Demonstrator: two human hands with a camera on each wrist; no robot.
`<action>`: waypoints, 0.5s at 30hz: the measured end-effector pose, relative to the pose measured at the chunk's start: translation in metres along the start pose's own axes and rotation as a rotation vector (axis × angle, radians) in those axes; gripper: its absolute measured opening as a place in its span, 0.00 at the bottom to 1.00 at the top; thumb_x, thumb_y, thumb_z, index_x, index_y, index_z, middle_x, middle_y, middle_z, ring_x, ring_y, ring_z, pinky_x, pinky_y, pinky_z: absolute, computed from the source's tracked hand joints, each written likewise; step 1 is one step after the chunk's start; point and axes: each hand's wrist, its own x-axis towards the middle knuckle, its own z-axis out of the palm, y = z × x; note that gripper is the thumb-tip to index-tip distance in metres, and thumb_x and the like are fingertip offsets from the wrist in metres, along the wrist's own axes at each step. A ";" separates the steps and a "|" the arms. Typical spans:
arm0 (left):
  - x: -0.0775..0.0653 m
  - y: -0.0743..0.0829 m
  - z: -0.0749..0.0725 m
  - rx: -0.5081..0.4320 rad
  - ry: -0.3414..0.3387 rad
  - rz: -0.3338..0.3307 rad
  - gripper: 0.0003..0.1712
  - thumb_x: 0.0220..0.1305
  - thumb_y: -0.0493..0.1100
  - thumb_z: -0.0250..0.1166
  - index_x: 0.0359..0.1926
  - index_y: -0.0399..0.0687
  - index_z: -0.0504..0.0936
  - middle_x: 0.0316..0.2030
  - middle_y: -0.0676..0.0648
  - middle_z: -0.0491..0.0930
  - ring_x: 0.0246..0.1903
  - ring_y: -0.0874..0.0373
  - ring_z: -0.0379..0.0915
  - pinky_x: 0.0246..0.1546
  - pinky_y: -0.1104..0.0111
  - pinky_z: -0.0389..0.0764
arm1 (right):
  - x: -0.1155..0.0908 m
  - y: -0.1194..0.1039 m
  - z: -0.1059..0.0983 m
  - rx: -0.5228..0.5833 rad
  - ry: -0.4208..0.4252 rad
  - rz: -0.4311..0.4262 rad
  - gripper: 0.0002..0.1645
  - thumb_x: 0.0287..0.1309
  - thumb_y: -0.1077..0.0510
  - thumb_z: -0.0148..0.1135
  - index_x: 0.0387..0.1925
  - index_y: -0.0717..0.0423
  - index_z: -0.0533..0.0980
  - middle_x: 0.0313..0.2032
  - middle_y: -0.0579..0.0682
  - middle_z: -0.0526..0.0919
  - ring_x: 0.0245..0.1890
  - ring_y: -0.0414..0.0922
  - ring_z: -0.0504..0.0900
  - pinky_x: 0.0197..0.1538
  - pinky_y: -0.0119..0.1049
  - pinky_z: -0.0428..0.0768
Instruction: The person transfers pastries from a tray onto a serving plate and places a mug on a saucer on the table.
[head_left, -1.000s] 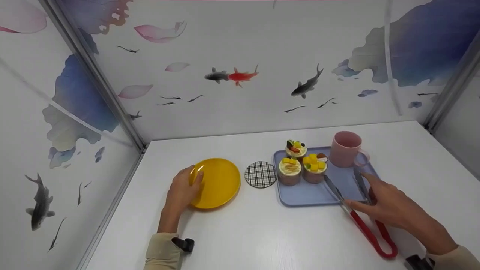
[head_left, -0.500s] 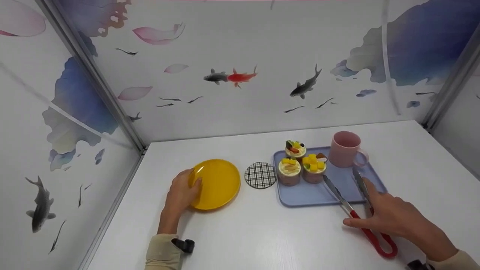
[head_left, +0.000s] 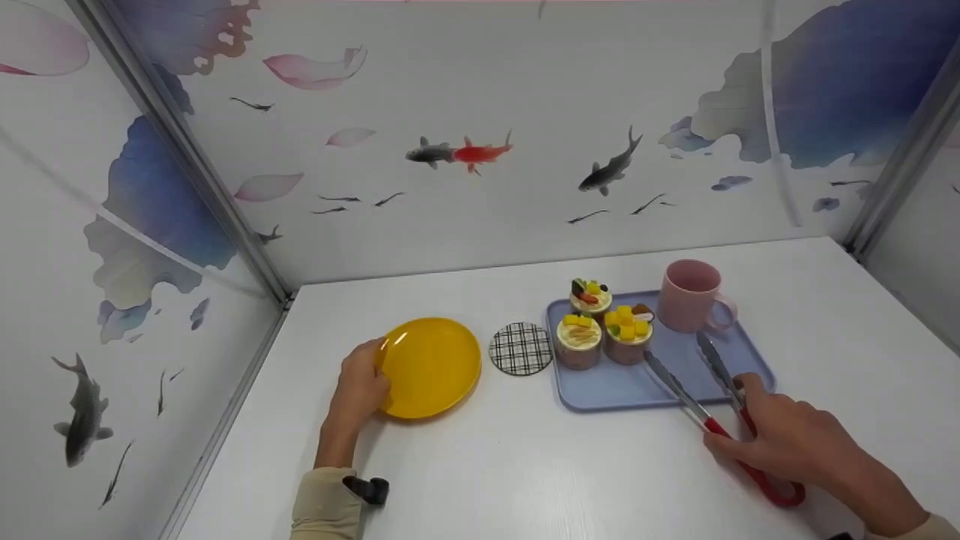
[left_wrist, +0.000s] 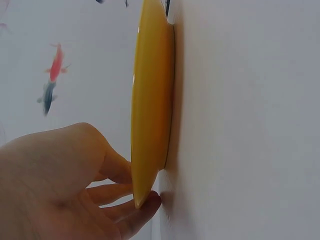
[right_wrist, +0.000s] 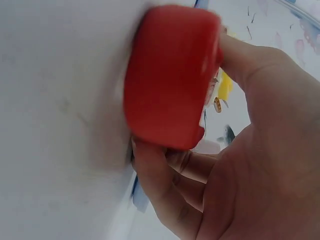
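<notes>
In the head view, we are seeing the right hand [head_left: 802, 439] now wrapping the tongs [head_left: 679, 389], tips over the tray [head_left: 600, 390]; the left hand [head_left: 360, 388] is drawing its thumb rimward on the plate [head_left: 431, 367] atop the table [head_left: 480, 472]; in the left wrist view, it is pinching the plate; in the right wrist view, fingers [right_wrist: 155, 175] are gripping red handles [right_wrist: 172, 80], likely securing them.

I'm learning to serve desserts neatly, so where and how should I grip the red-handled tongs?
Probably across both red grips of the tongs, the right hand coming from the right: the tongs spread open from the red bend at the near end, so squeezing there should bring the metal tips together.
</notes>
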 end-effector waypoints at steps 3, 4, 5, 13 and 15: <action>0.000 -0.002 -0.001 0.006 0.000 0.000 0.40 0.62 0.18 0.59 0.76 0.34 0.72 0.72 0.33 0.76 0.75 0.37 0.70 0.81 0.43 0.66 | 0.001 0.000 -0.001 -0.016 -0.007 -0.003 0.70 0.56 0.19 0.68 0.73 0.70 0.57 0.28 0.54 0.70 0.26 0.46 0.77 0.25 0.35 0.78; 0.000 -0.002 -0.001 0.005 -0.001 -0.003 0.40 0.61 0.18 0.59 0.76 0.34 0.72 0.72 0.33 0.76 0.75 0.37 0.70 0.81 0.43 0.67 | 0.001 0.000 -0.002 -0.020 -0.007 -0.004 0.70 0.56 0.19 0.67 0.74 0.70 0.57 0.28 0.54 0.71 0.26 0.46 0.77 0.25 0.35 0.79; 0.000 -0.002 -0.001 0.005 -0.002 -0.008 0.40 0.61 0.18 0.58 0.76 0.34 0.72 0.73 0.33 0.76 0.75 0.37 0.70 0.81 0.43 0.67 | 0.001 0.000 -0.002 -0.027 -0.006 -0.006 0.70 0.57 0.19 0.67 0.74 0.70 0.57 0.28 0.54 0.71 0.26 0.46 0.77 0.25 0.35 0.78; 0.000 -0.004 -0.003 0.021 -0.015 -0.048 0.40 0.62 0.19 0.58 0.77 0.32 0.70 0.73 0.30 0.74 0.75 0.36 0.69 0.80 0.42 0.67 | 0.004 0.003 -0.002 -0.067 0.009 -0.028 0.69 0.56 0.17 0.66 0.72 0.69 0.59 0.31 0.53 0.73 0.31 0.47 0.77 0.27 0.36 0.79; 0.000 -0.004 -0.003 0.022 -0.018 -0.052 0.40 0.63 0.19 0.58 0.77 0.32 0.70 0.73 0.30 0.74 0.75 0.36 0.69 0.80 0.42 0.67 | 0.004 0.002 -0.002 -0.074 0.025 -0.038 0.67 0.55 0.17 0.66 0.70 0.67 0.61 0.31 0.53 0.73 0.31 0.47 0.77 0.28 0.36 0.78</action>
